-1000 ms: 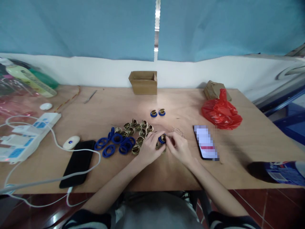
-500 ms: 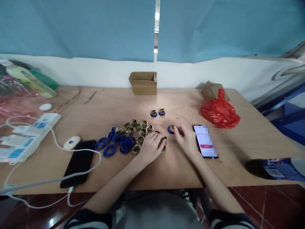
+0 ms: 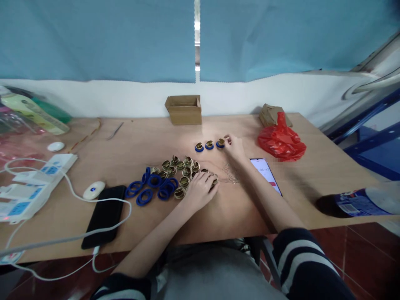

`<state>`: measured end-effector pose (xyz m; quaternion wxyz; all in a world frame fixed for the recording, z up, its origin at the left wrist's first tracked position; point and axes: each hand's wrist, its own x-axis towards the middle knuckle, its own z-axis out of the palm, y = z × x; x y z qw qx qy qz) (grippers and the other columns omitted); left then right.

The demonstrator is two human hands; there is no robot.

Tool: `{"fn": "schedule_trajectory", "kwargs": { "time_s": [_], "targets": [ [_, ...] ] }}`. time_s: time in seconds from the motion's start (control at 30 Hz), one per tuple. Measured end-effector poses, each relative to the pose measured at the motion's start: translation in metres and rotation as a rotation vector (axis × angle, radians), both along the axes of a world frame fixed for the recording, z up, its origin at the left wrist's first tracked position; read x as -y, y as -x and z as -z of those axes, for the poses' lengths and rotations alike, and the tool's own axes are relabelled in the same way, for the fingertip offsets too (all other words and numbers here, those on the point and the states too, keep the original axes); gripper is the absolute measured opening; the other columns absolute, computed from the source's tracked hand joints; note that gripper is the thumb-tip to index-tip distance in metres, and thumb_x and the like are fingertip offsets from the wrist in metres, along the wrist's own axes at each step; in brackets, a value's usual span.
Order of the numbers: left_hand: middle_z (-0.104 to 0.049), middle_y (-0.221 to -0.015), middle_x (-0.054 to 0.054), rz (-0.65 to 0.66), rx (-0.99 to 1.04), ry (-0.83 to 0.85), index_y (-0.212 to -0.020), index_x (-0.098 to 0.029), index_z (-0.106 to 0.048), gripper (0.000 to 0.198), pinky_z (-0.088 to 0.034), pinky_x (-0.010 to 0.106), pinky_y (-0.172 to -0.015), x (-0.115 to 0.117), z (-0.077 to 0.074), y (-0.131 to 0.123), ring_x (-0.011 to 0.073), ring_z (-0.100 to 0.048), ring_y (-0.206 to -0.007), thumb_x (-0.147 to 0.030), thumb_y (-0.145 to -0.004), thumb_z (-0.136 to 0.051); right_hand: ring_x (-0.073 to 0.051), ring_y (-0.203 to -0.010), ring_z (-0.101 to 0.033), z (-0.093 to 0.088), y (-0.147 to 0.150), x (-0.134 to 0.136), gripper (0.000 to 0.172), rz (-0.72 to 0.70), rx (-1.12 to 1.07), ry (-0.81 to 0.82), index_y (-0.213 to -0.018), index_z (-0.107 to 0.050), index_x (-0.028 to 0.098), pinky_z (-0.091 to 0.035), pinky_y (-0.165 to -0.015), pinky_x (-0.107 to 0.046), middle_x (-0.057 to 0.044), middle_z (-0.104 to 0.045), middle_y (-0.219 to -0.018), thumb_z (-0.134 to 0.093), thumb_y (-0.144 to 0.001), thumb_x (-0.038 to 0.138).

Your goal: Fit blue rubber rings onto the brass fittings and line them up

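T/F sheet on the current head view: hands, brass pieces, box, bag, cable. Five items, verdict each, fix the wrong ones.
1. The right hand is at the rightmost blue-ringed brass piece. True.
2. The left hand is well away from the loose brass pieces. False: it is over some of them, partly covering them.
3. The row holds five blue-ringed pieces. False: three.
4. The red bag is left of the open cardboard box. False: right of it.
5. A white cable crosses the black phone. True.
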<state>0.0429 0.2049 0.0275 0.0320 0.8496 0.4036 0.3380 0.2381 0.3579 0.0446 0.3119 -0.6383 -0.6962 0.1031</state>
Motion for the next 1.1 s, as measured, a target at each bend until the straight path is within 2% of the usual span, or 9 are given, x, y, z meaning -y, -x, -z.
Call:
{"fn": "schedule_trajectory", "kwargs": {
  "time_s": [0.07, 0.13, 0.3, 0.43, 0.67, 0.83, 0.97, 1.03, 1.1],
  "targets": [
    [-0.073, -0.096, 0.008, -0.004, 0.011, 0.012, -0.1, -0.02, -0.066, 0.01, -0.052, 0.044, -0.086, 0.0, 0.0, 0.0, 0.0262, -0.066, -0.093, -0.021, -0.092, -0.06, -0.023, -0.078, -0.068, 0.002, 0.001, 0.001, 0.031, 0.01, -0.007, 0.0, -0.119, -0.061, 0.011, -0.045, -0.069, -0.03, -0.014, -0.075, -0.093, -0.046, -0.093, 0.016],
    [-0.073, -0.097, 0.007, -0.005, 0.031, 0.042, -0.1, -0.02, -0.066, 0.009, -0.053, 0.043, -0.086, 0.0, 0.0, 0.001, 0.0262, -0.066, -0.095, -0.021, -0.093, -0.06, -0.023, -0.078, -0.068, 0.003, 0.001, 0.011, 0.031, -0.005, 0.0, 0.0, -0.122, -0.058, 0.011, -0.045, -0.07, -0.03, -0.014, -0.075, -0.094, -0.046, -0.093, 0.017],
    [-0.072, -0.099, 0.009, -0.06, 0.103, 0.108, -0.1, -0.018, -0.067, 0.01, -0.053, 0.045, -0.09, -0.003, 0.002, 0.001, 0.0273, -0.064, -0.1, -0.022, -0.091, -0.062, -0.022, -0.069, -0.064, 0.004, 0.001, 0.051, 0.018, -0.164, 0.082, 0.026, -0.102, -0.063, 0.016, -0.043, -0.069, -0.03, -0.007, -0.071, -0.077, -0.049, -0.092, 0.018],
    [-0.073, -0.101, 0.009, -0.109, 0.134, 0.136, -0.103, -0.018, -0.069, 0.014, -0.053, 0.045, -0.092, -0.005, 0.003, 0.001, 0.026, -0.065, -0.1, -0.021, -0.093, -0.059, -0.024, -0.085, -0.062, 0.006, -0.007, 0.076, 0.011, -0.281, 0.153, 0.017, -0.089, -0.062, 0.017, -0.042, -0.079, -0.032, -0.011, -0.07, -0.092, -0.053, -0.087, 0.013],
    [-0.075, -0.098, 0.009, -0.203, 0.062, 0.099, -0.098, -0.017, -0.073, 0.013, -0.053, 0.043, -0.089, -0.006, 0.004, -0.011, 0.0268, -0.064, -0.095, -0.021, -0.09, -0.063, -0.023, -0.084, -0.059, 0.01, -0.018, 0.086, 0.013, -0.319, 0.165, -0.041, -0.086, -0.061, 0.018, -0.041, -0.077, -0.032, -0.01, -0.068, -0.091, -0.05, -0.092, 0.017],
    [-0.075, -0.088, 0.008, -0.3, -0.011, 0.042, -0.086, -0.016, -0.073, 0.013, -0.052, 0.043, -0.08, -0.006, 0.002, -0.024, 0.0264, -0.063, -0.084, -0.014, -0.09, -0.061, -0.026, -0.093, -0.061, 0.009, -0.009, 0.093, 0.015, -0.307, 0.17, -0.088, -0.089, -0.062, 0.017, -0.04, -0.085, -0.037, -0.011, -0.069, -0.093, -0.048, -0.092, 0.015],
    [-0.076, -0.091, 0.007, -0.266, 0.116, -0.033, -0.091, -0.017, -0.072, 0.014, -0.053, 0.041, -0.083, -0.008, -0.005, -0.023, 0.0243, -0.064, -0.086, -0.013, -0.092, -0.059, -0.023, -0.085, -0.062, -0.002, 0.003, 0.104, 0.016, -0.305, -0.078, -0.09, -0.089, -0.063, 0.018, -0.043, -0.081, -0.035, -0.009, -0.07, -0.09, -0.049, -0.095, 0.019],
    [-0.076, -0.094, 0.007, -0.249, 0.251, -0.071, -0.095, -0.018, -0.072, 0.014, -0.054, 0.038, -0.086, -0.01, -0.013, -0.02, 0.0222, -0.066, -0.088, -0.014, -0.093, -0.059, -0.02, -0.079, -0.062, -0.01, 0.009, 0.109, 0.022, -0.322, -0.29, -0.028, -0.087, -0.064, 0.019, -0.046, -0.075, -0.032, -0.006, -0.069, -0.086, -0.048, -0.099, 0.028],
    [-0.075, -0.095, 0.006, -0.247, 0.388, -0.093, -0.096, -0.018, -0.072, 0.014, -0.055, 0.035, -0.086, -0.012, -0.021, -0.016, 0.0197, -0.068, -0.09, -0.014, -0.094, -0.059, -0.02, -0.083, -0.063, -0.015, 0.014, 0.113, 0.028, -0.397, -0.503, 0.083, -0.089, -0.065, 0.02, -0.049, -0.077, -0.032, -0.005, -0.069, -0.087, -0.047, -0.101, 0.038]
  ]
}}
